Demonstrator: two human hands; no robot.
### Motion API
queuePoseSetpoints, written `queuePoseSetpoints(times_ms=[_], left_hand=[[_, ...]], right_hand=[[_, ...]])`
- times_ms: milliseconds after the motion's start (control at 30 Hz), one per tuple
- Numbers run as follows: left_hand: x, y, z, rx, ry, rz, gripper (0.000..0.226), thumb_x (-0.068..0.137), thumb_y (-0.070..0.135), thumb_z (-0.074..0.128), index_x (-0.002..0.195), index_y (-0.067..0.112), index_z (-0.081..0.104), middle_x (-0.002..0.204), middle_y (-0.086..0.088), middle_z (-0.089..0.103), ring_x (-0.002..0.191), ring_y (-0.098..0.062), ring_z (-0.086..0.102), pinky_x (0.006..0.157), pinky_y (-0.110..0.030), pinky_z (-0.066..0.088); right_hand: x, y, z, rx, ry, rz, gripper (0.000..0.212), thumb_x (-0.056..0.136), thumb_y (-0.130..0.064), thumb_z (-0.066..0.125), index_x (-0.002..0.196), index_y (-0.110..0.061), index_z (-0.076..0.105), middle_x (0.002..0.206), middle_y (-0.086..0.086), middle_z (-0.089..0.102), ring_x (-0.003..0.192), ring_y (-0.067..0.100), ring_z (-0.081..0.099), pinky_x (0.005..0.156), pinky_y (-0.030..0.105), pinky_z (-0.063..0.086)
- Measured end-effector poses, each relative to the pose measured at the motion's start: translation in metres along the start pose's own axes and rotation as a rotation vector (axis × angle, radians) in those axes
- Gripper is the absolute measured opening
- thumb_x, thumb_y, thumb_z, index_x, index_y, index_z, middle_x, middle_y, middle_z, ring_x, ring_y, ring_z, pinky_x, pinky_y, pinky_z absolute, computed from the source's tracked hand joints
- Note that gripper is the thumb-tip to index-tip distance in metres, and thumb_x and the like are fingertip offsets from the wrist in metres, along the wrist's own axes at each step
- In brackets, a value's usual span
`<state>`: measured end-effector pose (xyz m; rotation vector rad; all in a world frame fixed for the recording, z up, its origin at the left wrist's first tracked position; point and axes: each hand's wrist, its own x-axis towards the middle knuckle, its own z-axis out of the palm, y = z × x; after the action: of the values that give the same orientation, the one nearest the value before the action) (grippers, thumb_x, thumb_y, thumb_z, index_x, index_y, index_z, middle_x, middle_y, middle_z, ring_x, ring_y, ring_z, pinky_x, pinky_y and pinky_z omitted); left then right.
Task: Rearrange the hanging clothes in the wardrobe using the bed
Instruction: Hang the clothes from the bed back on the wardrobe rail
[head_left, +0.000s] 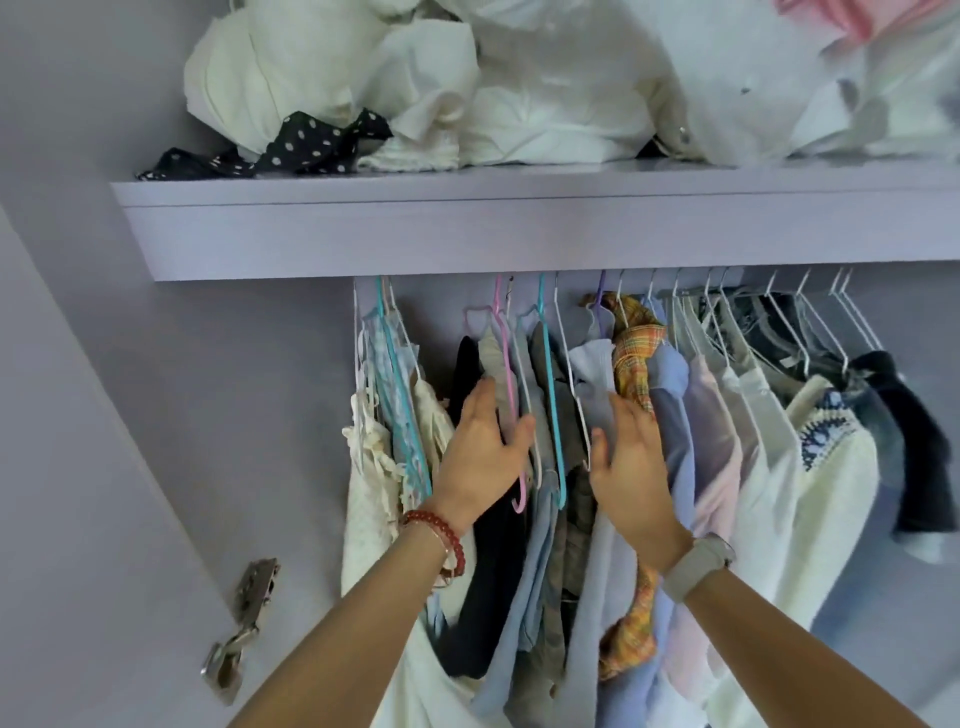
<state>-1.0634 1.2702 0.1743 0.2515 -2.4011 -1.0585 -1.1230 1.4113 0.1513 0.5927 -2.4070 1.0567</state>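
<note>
Pastel hanging shirts (597, 441) parted by left hand (483, 452) and right hand (631, 467), both grips flat, apart; best gather several hangers together.

We see a lilac shelf (467, 192) running across the wardrobe above the hangers. On it lies a heap of white clothes (467, 83), with a black polka-dot garment (301, 148) at its left, near edge.

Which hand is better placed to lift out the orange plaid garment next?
The right hand, I'd judge: its fingertips already lie against the orange plaid garment on the rail. The left hand is further left, resting on the dark and grey clothes by the pink plastic hanger.
</note>
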Motion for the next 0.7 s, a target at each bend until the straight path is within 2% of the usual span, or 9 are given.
queuePoseSetpoints(times_ms=[67,133,200,267,333,433,500,600,700], left_hand=[[0.001,0.004,0.021,-0.048,-0.072,-0.073,0.071,0.093,0.027,0.05,0.146,0.006,0.007,0.154,-0.009,0.016,0.139,-0.019,0.022,0.099,-0.009,0.013],[0.0,0.005,0.036,-0.046,-0.073,-0.094,0.067,0.095,0.018,0.045,0.147,0.01,0.003,0.149,-0.012,0.029,0.126,-0.027,0.042,0.098,-0.019,0.03],[0.0,0.005,0.042,-0.039,-0.034,-0.07,0.063,0.095,0.009,0.039,0.147,0.016,0.005,0.112,-0.016,0.058,0.084,-0.031,0.059,0.073,-0.029,0.047],[0.002,0.004,0.045,-0.047,-0.033,-0.064,0.062,0.095,0.006,0.036,0.148,0.02,0.007,0.081,-0.009,0.055,0.061,-0.023,0.052,0.061,-0.029,0.046],[0.004,0.006,0.046,-0.061,-0.057,-0.074,0.061,0.095,0.006,0.036,0.148,0.019,0.007,0.083,-0.009,0.056,0.065,-0.021,0.053,0.067,-0.026,0.045],[0.005,0.009,0.048,-0.049,-0.102,-0.04,0.062,0.096,0.005,0.036,0.147,0.019,0.006,0.112,-0.017,0.06,0.095,-0.032,0.058,0.081,-0.024,0.041],[0.007,0.01,0.046,-0.024,-0.152,-0.01,0.061,0.096,0.007,0.035,0.146,0.022,0.004,0.108,-0.013,0.057,0.09,-0.026,0.057,0.087,-0.027,0.041],[0.013,0.009,0.043,-0.016,-0.215,-0.015,0.061,0.097,0.009,0.035,0.147,0.023,0.003,0.104,0.002,0.041,0.081,-0.004,0.043,0.084,-0.017,0.038],[0.014,0.005,0.047,-0.041,-0.23,-0.037,0.061,0.097,0.008,0.036,0.147,0.023,0.005,0.097,0.01,0.043,0.07,0.007,0.034,0.077,-0.014,0.042]], right_hand=[[0.005,0.009,-0.002,-0.018,-0.057,0.034,0.045,0.09,-0.008,0.049,0.131,0.007,0.039,0.132,0.025,0.045,0.125,0.039,0.037,0.108,0.04,0.026],[0.011,0.017,-0.008,0.026,-0.148,0.062,0.043,0.092,-0.008,0.046,0.132,0.008,0.038,0.133,0.024,0.045,0.125,0.037,0.038,0.107,0.04,0.027],[0.014,0.024,-0.014,0.092,-0.233,0.104,0.038,0.093,-0.007,0.043,0.129,0.007,0.042,0.127,0.023,0.05,0.12,0.036,0.044,0.102,0.04,0.034],[0.015,0.029,-0.017,0.103,-0.26,0.118,0.036,0.094,-0.005,0.041,0.127,0.007,0.044,0.125,0.022,0.053,0.117,0.035,0.047,0.099,0.037,0.037],[0.016,0.033,-0.019,0.104,-0.262,0.103,0.036,0.094,-0.004,0.039,0.128,0.007,0.043,0.125,0.022,0.052,0.117,0.034,0.047,0.099,0.036,0.037],[0.019,0.042,-0.019,0.091,-0.245,0.084,0.037,0.093,-0.001,0.037,0.129,0.008,0.041,0.123,0.023,0.052,0.115,0.036,0.047,0.098,0.036,0.038],[0.021,0.049,-0.021,0.083,-0.21,0.084,0.037,0.09,0.004,0.038,0.126,0.009,0.043,0.118,0.025,0.054,0.111,0.038,0.049,0.092,0.031,0.038],[0.024,0.057,-0.025,0.104,-0.214,0.074,0.037,0.089,0.007,0.038,0.125,0.009,0.044,0.115,0.026,0.057,0.108,0.039,0.052,0.084,0.025,0.037],[0.018,0.056,-0.028,0.113,-0.231,0.02,0.042,0.093,0.0,0.037,0.135,0.004,0.035,0.134,0.021,0.047,0.126,0.033,0.042,0.1,0.025,0.032]])
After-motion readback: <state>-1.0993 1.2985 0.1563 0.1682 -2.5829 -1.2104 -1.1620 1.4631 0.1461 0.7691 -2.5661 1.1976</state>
